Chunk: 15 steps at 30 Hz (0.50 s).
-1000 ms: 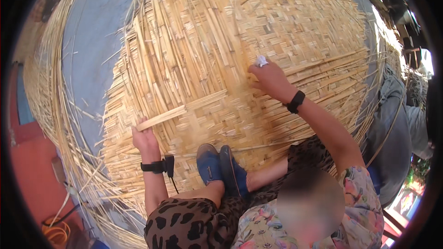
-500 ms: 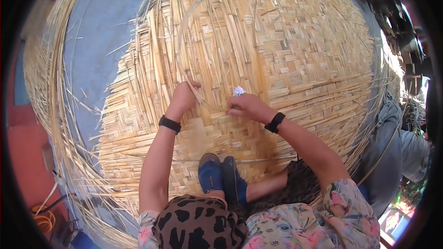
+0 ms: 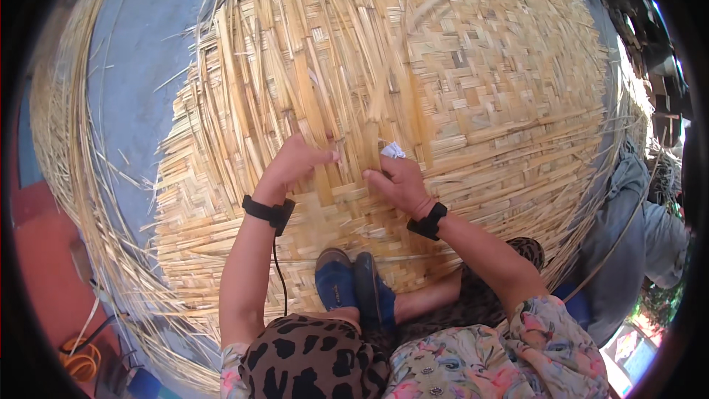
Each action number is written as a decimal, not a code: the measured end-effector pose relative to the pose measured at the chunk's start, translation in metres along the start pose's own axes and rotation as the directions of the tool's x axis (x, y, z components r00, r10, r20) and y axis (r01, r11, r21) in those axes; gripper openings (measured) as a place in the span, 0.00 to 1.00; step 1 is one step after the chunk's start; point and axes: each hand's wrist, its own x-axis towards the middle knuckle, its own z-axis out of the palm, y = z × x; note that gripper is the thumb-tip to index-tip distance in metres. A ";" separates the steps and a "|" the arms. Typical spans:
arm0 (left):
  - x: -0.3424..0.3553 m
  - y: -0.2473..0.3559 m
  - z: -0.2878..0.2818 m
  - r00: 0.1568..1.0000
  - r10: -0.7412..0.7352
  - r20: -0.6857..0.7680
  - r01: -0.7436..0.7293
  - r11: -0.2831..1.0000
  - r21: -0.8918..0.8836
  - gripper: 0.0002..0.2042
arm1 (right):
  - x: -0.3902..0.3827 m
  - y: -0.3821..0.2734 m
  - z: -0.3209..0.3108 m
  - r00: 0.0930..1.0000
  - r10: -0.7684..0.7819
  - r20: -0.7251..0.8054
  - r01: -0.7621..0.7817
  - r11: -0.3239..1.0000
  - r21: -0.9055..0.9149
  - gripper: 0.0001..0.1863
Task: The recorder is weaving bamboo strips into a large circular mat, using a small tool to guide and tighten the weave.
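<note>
Gripping strips of the woven mat (image 3: 473,89), left hand (image 3: 295,166) and right hand (image 3: 399,181).

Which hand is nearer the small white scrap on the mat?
Right. The right hand sits just below the white scrap, touching or nearly touching it. The left hand rests on the woven mat further to its left.

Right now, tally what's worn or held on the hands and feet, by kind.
Black wristbands: 2, left wrist, right wrist
Blue shoes: 2, left, right
Small white piece in right hand: 1
Total: 5
</note>
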 end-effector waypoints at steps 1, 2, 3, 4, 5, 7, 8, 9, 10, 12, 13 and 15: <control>0.001 -0.007 0.006 1.000 -0.002 0.007 0.002 1.000 -0.003 0.20 | -0.001 0.003 -0.001 1.000 0.007 -0.001 -0.007 1.000 -0.003 0.14; 0.001 -0.016 0.013 0.995 0.090 -0.047 -0.093 0.993 -0.078 0.19 | -0.002 0.003 -0.001 1.000 -0.002 -0.007 0.002 1.000 0.016 0.15; 0.003 -0.023 0.017 0.979 0.176 -0.107 -0.191 0.970 -0.147 0.18 | -0.003 0.005 -0.002 1.000 -0.010 -0.015 0.011 0.999 0.035 0.16; 0.006 -0.027 0.016 0.979 0.174 -0.106 -0.188 0.971 -0.146 0.18 | -0.003 0.006 -0.002 1.000 -0.009 -0.015 0.009 0.999 0.037 0.16; 0.009 -0.029 0.013 0.980 0.181 -0.085 -0.187 0.980 -0.068 0.18 | -0.004 0.007 -0.002 1.000 -0.024 -0.016 0.025 0.999 0.041 0.16; 0.018 -0.032 0.005 0.980 0.185 -0.068 -0.185 0.983 0.014 0.17 | -0.003 0.006 -0.003 0.999 -0.042 -0.016 0.043 0.998 0.050 0.16; 0.023 -0.031 -0.001 0.991 0.132 -0.008 -0.131 0.990 0.059 0.19 | -0.002 0.003 -0.003 0.998 -0.058 -0.002 0.058 0.998 0.032 0.16; 0.025 -0.032 -0.006 0.996 0.074 0.048 -0.079 0.991 0.108 0.20 | -0.002 0.000 -0.002 0.997 -0.074 0.013 0.074 0.997 0.016 0.16; 0.026 -0.031 -0.005 0.996 0.076 0.053 -0.081 0.991 0.110 0.20 | -0.002 0.002 -0.003 0.997 -0.072 0.008 0.072 0.997 0.014 0.16; 0.021 -0.032 -0.002 0.995 0.038 0.090 -0.025 0.991 -0.134 0.21 | -0.003 0.005 -0.002 0.993 -0.119 -0.018 0.119 0.993 0.024 0.17; 0.017 -0.030 0.001 0.995 0.037 0.096 -0.024 0.991 -0.133 0.21 | -0.002 0.003 -0.004 0.993 -0.114 -0.021 0.114 0.993 0.023 0.17; 0.010 -0.027 0.004 0.995 0.086 0.050 -0.070 0.961 -0.266 0.19 | -0.001 0.000 -0.008 0.996 -0.091 0.013 0.091 0.996 0.005 0.17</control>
